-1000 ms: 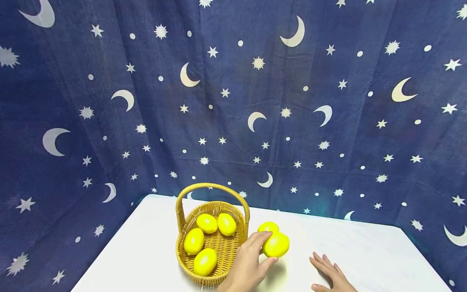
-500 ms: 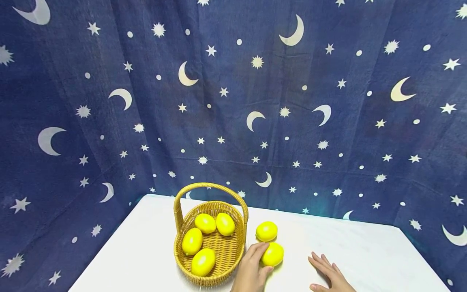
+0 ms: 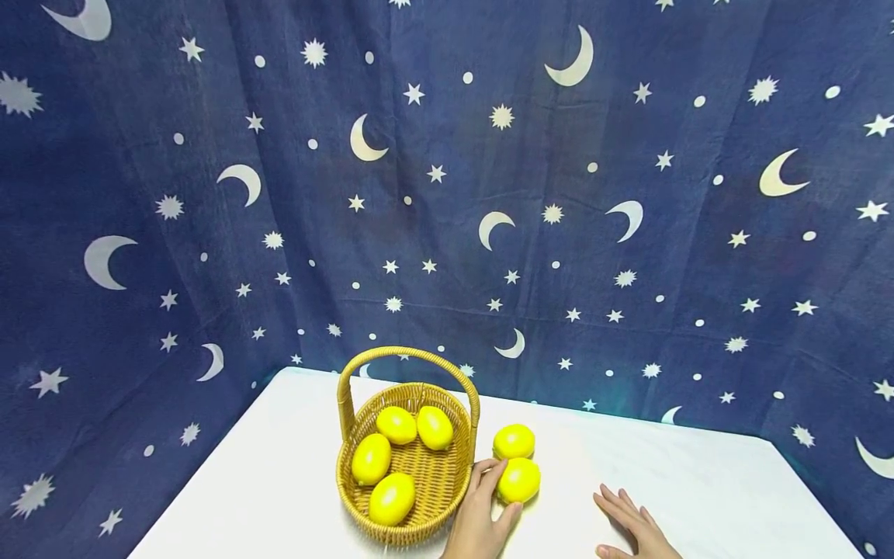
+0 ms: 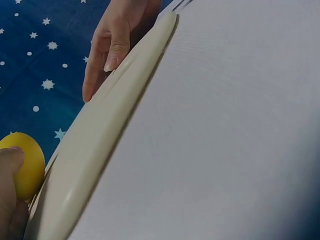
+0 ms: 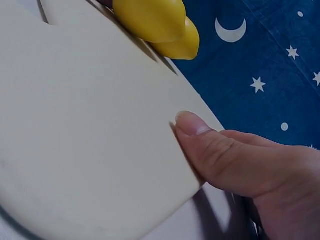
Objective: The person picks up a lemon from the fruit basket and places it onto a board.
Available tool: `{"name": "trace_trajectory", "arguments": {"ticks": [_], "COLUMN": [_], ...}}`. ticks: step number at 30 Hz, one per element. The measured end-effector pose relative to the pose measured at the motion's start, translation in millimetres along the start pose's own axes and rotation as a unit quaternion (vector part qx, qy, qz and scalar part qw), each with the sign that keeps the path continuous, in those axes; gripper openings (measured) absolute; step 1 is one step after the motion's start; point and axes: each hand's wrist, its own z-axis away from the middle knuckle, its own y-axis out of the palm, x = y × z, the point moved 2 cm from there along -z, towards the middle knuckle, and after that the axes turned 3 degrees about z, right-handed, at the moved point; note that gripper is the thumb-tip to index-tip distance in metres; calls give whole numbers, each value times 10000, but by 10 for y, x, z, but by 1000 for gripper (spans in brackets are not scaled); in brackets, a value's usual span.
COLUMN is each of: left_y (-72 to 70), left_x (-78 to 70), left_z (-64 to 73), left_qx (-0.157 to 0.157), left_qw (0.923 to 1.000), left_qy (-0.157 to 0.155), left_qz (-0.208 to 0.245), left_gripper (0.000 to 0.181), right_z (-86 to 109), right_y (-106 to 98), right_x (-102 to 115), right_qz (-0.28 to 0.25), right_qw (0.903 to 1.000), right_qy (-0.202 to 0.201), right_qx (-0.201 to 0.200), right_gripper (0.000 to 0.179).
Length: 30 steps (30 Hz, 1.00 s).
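Observation:
My left hand (image 3: 478,512) is beside a yellow lemon (image 3: 519,481), its fingers along the lemon's near left side and its thumb at the lower edge. In the left wrist view the thumb overlaps the lemon (image 4: 32,167). Just behind this one lies another lemon (image 3: 514,441), and the two overlap in the right wrist view. To the left stands a round woven basket (image 3: 457,497) with a tall arched handle, several lemons (image 3: 393,498) inside it. My right hand (image 3: 635,528) is spread low over the white table at the right, holding nothing.
A white-covered table (image 3: 698,481) reaches back to a blue curtain (image 3: 447,233) printed with moons and stars. The basket handle (image 3: 408,352) rises over the back rim. A pale smooth surface (image 5: 90,110) with a rounded edge fills much of the right wrist view.
The lemon my left hand gripped in the air has come down onto the table, in front of the other one. The fingers have drawn back slightly to its left. The right hand stays in place.

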Motion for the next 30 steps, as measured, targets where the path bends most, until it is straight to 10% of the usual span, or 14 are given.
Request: {"name": "trace_trajectory", "arguments": {"ticks": [12, 30], "left_y": [31, -3], "left_x": [25, 9], "left_z": [-35, -8], "left_qx": [70, 58], "left_qw": [9970, 9997], "left_qy": [-318, -187], "left_qz": [695, 109], "left_gripper": [57, 57], "right_z": [16, 14], "right_y": [-15, -9], "right_x": [-15, 10], "right_qz": [1, 139], "right_qw": [9994, 9999], "right_qy": [-273, -47], "right_qx": [-201, -20], "right_gripper": [69, 73]}}
